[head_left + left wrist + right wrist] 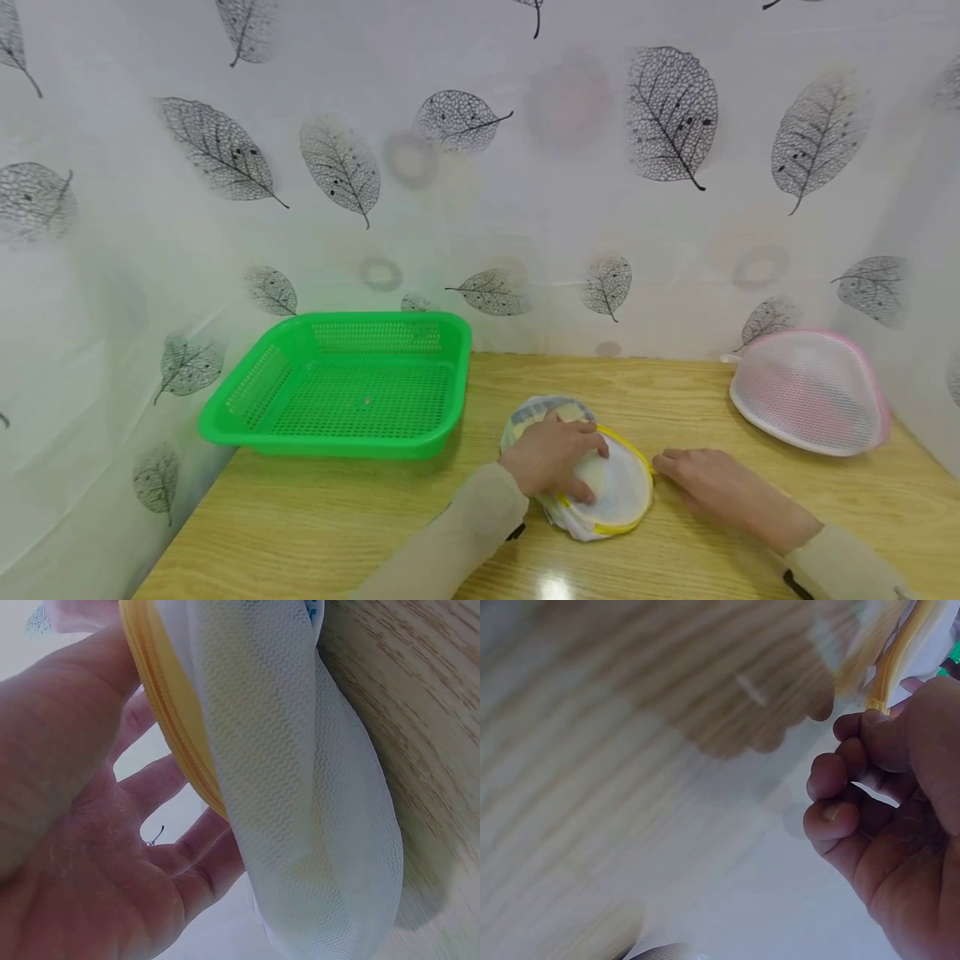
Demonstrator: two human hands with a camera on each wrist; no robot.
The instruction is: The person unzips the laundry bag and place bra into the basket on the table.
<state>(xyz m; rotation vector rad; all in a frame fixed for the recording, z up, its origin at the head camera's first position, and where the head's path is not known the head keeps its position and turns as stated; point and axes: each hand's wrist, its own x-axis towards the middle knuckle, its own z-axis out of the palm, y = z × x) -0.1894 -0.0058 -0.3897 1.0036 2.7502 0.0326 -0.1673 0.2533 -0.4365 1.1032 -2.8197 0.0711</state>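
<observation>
A round white mesh laundry bag with a yellow zipper band lies on the table, and pale and dark checked cloth shows at its far left. My left hand rests on top of it with the fingers spread. Up close in the left wrist view, the yellow zipper runs beside the palm, over the fingers, along the white mesh. At the bag's right edge, my right hand pinches the small yellow zipper end between thumb and forefinger; the other fingers curl below it.
A green plastic basket stands at the back left of the wooden table. Toward the back right lies another mesh bag, white with a pink edge. A leaf-patterned sheet hangs behind and at both sides.
</observation>
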